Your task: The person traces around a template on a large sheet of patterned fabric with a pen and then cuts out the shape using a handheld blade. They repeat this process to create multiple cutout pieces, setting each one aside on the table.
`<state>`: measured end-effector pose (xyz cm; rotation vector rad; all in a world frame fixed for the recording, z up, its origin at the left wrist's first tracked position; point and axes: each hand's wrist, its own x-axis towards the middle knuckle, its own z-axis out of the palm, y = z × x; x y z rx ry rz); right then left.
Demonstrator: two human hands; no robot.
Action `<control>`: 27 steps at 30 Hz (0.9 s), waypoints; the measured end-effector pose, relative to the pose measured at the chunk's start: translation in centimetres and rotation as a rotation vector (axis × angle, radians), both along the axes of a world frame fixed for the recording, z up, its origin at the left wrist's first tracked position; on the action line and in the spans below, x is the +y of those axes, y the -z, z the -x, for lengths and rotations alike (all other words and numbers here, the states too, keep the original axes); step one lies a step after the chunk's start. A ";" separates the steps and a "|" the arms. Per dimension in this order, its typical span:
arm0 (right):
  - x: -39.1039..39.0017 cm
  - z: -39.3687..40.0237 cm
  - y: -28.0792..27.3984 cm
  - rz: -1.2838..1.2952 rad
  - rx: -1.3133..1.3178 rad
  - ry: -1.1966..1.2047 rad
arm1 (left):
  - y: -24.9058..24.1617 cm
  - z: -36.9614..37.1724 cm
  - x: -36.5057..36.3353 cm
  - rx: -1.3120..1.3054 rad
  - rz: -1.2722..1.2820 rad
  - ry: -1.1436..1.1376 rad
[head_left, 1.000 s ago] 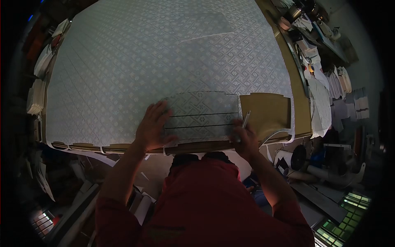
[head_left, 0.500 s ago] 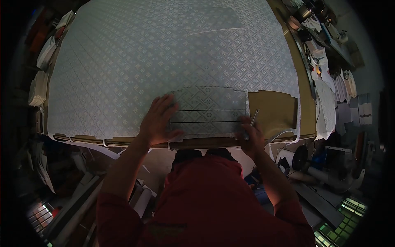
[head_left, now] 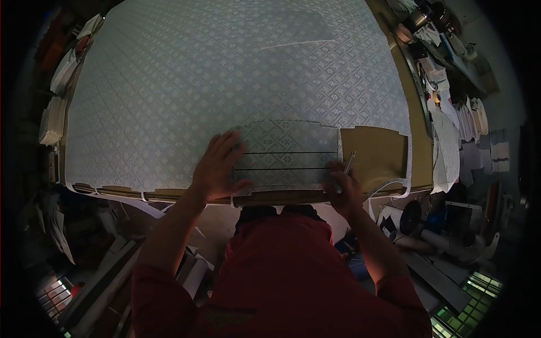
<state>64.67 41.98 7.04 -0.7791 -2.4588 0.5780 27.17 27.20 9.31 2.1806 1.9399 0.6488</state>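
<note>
Pale patterned fabric (head_left: 169,101) covers most of the table. At the front edge lies a patterned piece (head_left: 284,138) crossed by two dark lines. My left hand (head_left: 218,166) rests with spread fingers on its left end. My right hand (head_left: 345,188) is at the piece's lower right corner, closed round a thin pointed metal tool (head_left: 350,162) whose tip points away from me. What kind of tool it is, I cannot make out.
Brown board (head_left: 375,149) shows right of the piece, beside a thin white strip (head_left: 386,185). Stacked papers (head_left: 52,121) stand past the left edge. White sheets (head_left: 445,149) hang at the right edge. A round dark fan-like object (head_left: 412,217) is at lower right.
The fabric and the piece appear very slightly lower in view. Both hands keep nearly the same place and grip.
</note>
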 end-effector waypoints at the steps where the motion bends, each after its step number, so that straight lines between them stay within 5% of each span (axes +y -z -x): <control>1: 0.0 0.0 0.0 -0.001 -0.007 0.006 | 0.0 0.0 0.0 -0.001 -0.002 0.002; 27: 0.4 -0.7 1.1 -0.038 -0.023 -0.034 | -0.4 -0.1 0.0 -0.015 0.026 -0.024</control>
